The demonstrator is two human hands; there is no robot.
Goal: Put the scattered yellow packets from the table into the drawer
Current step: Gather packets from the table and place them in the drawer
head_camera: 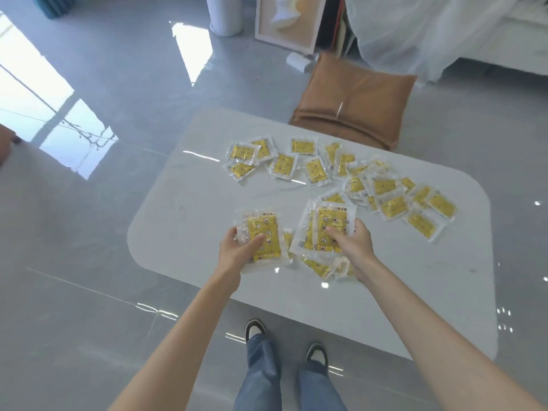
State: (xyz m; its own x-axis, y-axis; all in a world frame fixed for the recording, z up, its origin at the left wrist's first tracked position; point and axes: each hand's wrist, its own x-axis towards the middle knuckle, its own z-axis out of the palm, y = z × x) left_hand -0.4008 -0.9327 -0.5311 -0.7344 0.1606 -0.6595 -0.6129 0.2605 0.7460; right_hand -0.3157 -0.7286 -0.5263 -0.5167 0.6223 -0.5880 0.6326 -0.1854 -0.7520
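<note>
Head: left hand [237, 247] & right hand [353, 238] each grip yellow packets [265, 237]

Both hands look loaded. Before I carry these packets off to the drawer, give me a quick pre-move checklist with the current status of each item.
1. Left hand grips the left stack: ok, thumb lies across the top.
2. Right hand grips the right stack: ok, though its packets are fanned unevenly.
3. Both stacks lifted clear of the table: cannot tell.
4. Drawer found and open: cannot tell, it is not in view.
5. Table cleared: not ok, many loose packets lie along the far and right side, and a few near packets sit below the right hand.
</note>
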